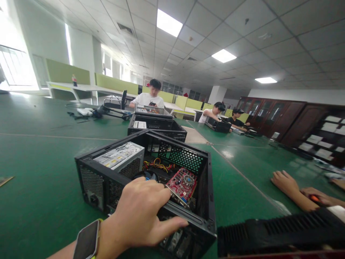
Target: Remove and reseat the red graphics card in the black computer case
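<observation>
My left hand (142, 212), with a watch on its wrist, comes in from the lower left. Its fingers curl over the near top rail of an open black computer case (93, 187), and the thumb stretches along the outside. Inside the case sit a silver power supply (120, 154), a bundle of yellow and red cables (159, 164) and a red graphics card (183, 184). Part of a fan (145, 176) shows just behind my knuckles. What the fingertips touch is hidden. My right hand is out of view.
Another open case (159, 126) stands directly behind on the green table (48, 172). Cables and a dark tool (105, 111) lie back left. At right, a co-worker's hands (285, 185) rest near a black case (269, 230); one holds something orange. Several people sit farther back.
</observation>
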The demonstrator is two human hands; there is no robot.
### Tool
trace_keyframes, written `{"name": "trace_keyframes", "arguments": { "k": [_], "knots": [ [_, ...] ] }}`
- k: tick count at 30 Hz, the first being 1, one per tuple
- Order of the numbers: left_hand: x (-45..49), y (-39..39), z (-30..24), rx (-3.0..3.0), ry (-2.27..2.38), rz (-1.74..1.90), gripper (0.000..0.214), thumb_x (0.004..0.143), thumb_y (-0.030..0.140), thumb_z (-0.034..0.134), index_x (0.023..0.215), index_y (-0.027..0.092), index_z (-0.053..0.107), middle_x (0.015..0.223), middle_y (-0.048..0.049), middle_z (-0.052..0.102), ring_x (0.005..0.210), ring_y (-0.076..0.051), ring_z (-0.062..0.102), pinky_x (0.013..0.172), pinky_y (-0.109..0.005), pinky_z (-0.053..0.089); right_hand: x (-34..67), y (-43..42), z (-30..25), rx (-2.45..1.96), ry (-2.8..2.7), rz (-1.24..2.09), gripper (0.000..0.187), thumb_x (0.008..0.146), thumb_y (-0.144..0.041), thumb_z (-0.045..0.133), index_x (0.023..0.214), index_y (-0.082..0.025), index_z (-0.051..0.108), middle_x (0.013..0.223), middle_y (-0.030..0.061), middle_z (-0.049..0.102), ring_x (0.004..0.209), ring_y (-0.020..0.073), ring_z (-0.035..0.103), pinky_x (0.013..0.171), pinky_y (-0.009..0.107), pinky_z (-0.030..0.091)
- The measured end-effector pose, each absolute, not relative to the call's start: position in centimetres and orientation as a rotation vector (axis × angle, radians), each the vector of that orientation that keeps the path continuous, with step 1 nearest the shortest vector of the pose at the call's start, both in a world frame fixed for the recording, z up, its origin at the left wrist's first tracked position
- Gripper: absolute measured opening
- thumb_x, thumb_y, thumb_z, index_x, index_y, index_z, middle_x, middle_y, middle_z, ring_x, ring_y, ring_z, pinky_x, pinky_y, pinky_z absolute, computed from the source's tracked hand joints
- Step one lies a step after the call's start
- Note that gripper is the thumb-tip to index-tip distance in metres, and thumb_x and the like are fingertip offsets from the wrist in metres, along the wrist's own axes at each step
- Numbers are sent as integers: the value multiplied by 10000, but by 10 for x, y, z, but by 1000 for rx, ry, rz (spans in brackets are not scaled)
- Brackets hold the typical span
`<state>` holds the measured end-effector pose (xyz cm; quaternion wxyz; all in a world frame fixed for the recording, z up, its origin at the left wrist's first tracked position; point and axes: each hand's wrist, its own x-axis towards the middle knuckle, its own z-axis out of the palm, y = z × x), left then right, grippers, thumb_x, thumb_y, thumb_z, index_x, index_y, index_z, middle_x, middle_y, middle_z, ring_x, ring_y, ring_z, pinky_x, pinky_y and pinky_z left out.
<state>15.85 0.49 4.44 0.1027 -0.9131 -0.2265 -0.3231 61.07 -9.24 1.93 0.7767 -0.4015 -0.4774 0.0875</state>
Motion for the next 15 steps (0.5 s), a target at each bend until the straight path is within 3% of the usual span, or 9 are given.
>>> {"name": "trace_keyframes", "arguments": {
  "k": [10, 15],
  "knots": [
    [156, 4, 43, -2702, -686, -942, 501, 777, 662, 478, 575, 207, 532, 564, -16, 601, 504, -196, 530, 515, -301, 272, 580, -99, 27, -863, -1033, 152, 182, 844, -224, 484, 798, -313, 636, 1061, -60, 622, 1190, 191, 511, 843, 449, 602],
    [156, 4, 42, -2703, -686, -934, 510, 776, 674, 469, 574, 210, 525, 567, -16, 597, 512, -206, 537, 519, -307, 267, 567, -99, 33, -876, -1006, 161, 187, 809, -193, 511, 715, -298, 634, 1074, -65, 636, 1199, 213, 512, 805, 466, 615]
  ]
}}
